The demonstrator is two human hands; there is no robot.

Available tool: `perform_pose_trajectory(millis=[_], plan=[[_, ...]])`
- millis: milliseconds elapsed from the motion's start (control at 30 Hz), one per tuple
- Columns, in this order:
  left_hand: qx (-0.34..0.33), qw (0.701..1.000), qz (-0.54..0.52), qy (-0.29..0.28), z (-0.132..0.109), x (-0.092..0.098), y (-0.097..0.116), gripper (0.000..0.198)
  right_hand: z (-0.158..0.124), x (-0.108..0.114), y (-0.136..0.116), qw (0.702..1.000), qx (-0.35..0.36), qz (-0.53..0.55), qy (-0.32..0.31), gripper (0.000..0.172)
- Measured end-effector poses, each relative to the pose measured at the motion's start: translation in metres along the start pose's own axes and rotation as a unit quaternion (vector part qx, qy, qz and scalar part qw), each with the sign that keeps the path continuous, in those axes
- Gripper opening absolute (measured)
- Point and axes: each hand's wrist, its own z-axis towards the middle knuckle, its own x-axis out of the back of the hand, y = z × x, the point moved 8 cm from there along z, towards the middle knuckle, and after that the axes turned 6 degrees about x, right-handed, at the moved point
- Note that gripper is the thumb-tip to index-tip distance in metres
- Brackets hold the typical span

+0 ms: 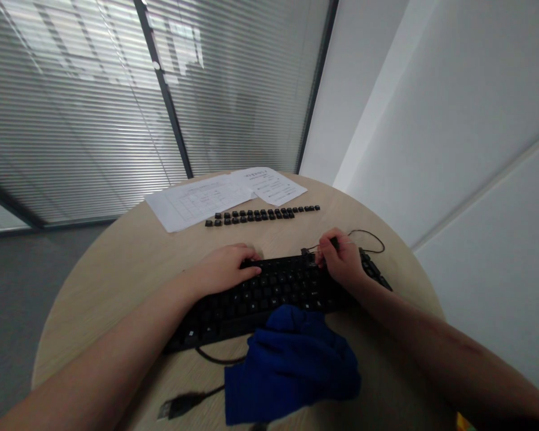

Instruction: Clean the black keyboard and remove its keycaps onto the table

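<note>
A black keyboard (269,293) lies at a slant across the round table. My left hand (227,269) grips its far edge, the thumb on top and the fingers curled over the back. Above the right part of the far key row, my right hand (341,257) is closed round a small black handle (335,243) with thin wire, which looks like a keycap puller. A thin dark wire loop (379,239) shows to the right of that hand. A loose black keycap (304,251) is by the far edge, left of my right hand. My right fingers partly hide the tool.
Removed keycaps (251,217) stand in two rows beyond the keyboard. Printed paper sheets (206,197) lie at the table's far side. A blue cloth (291,365) covers part of the keyboard's near edge. A USB plug (179,406) and cable lie to its left.
</note>
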Motion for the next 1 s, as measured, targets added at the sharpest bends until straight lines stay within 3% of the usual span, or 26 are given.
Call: perform_pose_trajectory(millis=[133,233,333,467,700,1000], plan=[[-0.004,1.000,0.008,0.024,-0.002,0.004,0.005,0.027,-0.004,-0.011,-0.027,0.980,0.138,-0.106,-0.095,0.021],[-0.006,0.996,0.011,0.093,-0.010,0.018,0.019,0.024,-0.012,-0.021,-0.053,0.946,0.257,-0.129,-0.151,0.012],[0.002,0.987,-0.040,0.154,-0.021,0.034,0.036,0.023,-0.017,-0.026,-0.072,0.926,0.312,-0.145,-0.158,0.011],[0.020,0.975,-0.117,0.188,-0.030,0.044,0.046,0.023,-0.025,-0.036,-0.094,0.900,0.373,-0.144,-0.175,0.011],[0.034,0.972,-0.139,0.188,-0.029,0.042,0.044,0.022,-0.035,-0.050,-0.106,0.870,0.413,-0.174,-0.205,0.017],[0.050,0.975,-0.140,0.165,-0.026,0.036,0.042,0.019,-0.036,-0.052,-0.106,0.866,0.418,-0.191,-0.198,0.023]])
